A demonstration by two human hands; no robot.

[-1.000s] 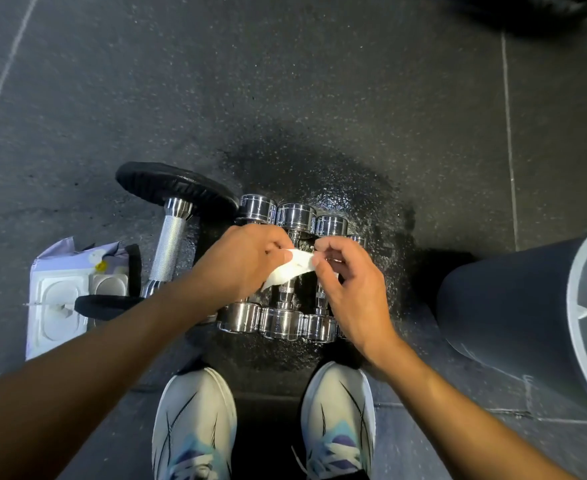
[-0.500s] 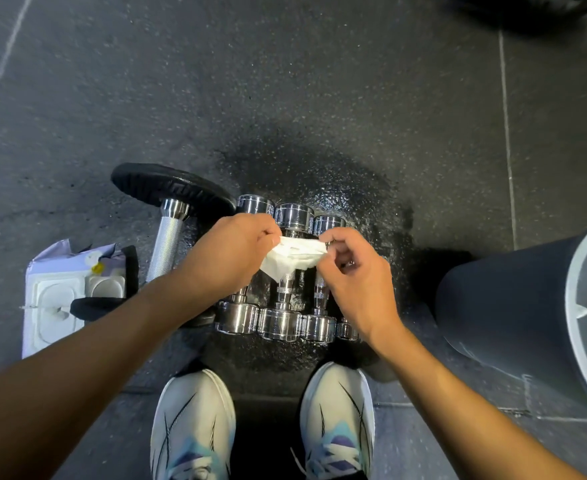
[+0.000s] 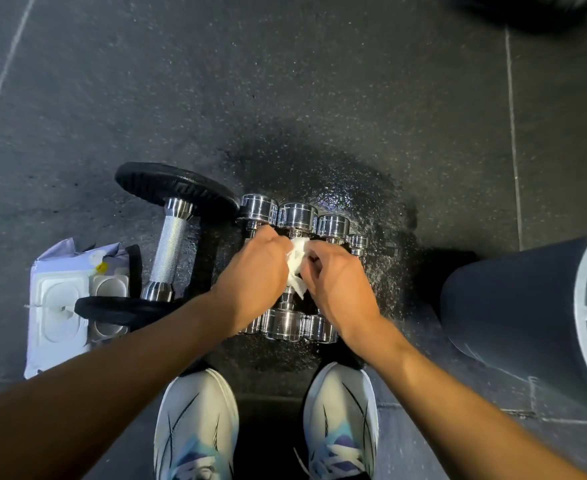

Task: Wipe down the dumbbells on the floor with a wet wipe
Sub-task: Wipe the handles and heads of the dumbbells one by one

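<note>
No legible text, numbers or brand marks anywhere in view.

Wipes pack [image 3: 60, 306]: pale purple wrapper with a white flip lid; a small yellow spot near its top edge, too small to make out as any sign or letter. Any printing on the wrapper is unreadable.

Chrome dumbbells [image 3: 297, 216]: end caps show glare only, no weight figures discernible.

Black plate dumbbell [image 3: 171, 244]: no markings discernible on the plates or the knurled bar.

Shoes [image 3: 197, 424]: dark streak pattern and blue-purple patches, no logo or wording that can be read.

Grey bin [image 3: 513, 306]: plain wall, no label.
</note>
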